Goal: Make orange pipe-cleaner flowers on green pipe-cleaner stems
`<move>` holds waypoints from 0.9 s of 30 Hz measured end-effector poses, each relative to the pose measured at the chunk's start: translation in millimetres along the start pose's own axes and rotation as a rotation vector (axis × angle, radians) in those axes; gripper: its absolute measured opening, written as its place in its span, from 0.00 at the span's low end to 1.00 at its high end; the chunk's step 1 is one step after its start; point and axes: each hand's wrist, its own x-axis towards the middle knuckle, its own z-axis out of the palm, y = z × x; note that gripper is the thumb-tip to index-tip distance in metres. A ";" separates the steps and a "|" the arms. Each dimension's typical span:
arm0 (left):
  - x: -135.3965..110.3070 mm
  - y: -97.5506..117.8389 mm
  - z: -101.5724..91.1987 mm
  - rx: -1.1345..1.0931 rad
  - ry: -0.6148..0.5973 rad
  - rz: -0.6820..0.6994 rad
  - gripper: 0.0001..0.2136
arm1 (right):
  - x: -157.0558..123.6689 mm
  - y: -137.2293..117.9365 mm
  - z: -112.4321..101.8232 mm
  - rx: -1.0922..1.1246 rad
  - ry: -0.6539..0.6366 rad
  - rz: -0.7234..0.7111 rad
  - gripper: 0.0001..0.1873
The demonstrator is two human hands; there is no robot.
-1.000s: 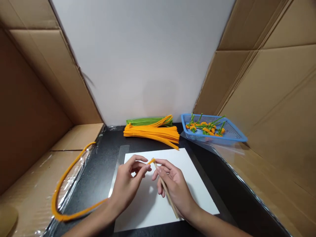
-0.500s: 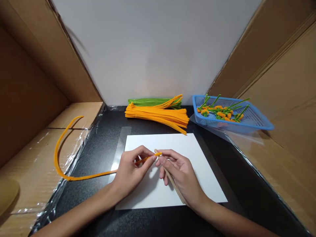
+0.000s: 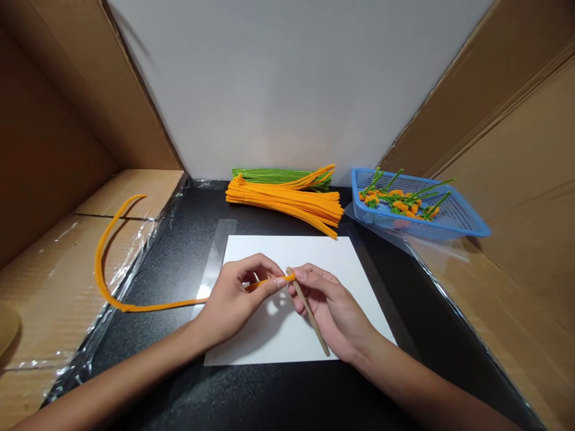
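2 hands at work, both over 1 white sheet lying flat on the black table.

Left hand: closed, thumb & forefinger pinching 1 loose orange pipe cleaner near its end. Right hand: closed round 1 thin wooden stick, held tilted, top end up btwn the 2 hands, bottom end pointing back toward the person over the sheet. The pipe cleaner's end sits on the stick's top tip, looks curled round it; how many turns, can't tell. Fingertips of the 2 hands nearly touch there.

Rest of that pipe cleaner runs left from the left hand across the table, then bends up in 1 big curve over the plastic-covered cardboard flap, free end up near the far left corner.

Far side of the table: 2 bundles side by side, 1 orange bundle in front, 1 green bundle behind, touching it; too many strands to count. Right of them, 1 blue basket, sitting tilted at the table edge, w/ a heap of small orange-&-green pieces inside, approx a dozen, exact no. unclear.

Cardboard walls on 2 sides, 1 white wall at the back.
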 end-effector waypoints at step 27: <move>0.0 17.2 -21.8 0.442 -0.316 0.361 0.07 | -2.8 2.8 -1.7 -0.811 -0.063 -0.179 0.14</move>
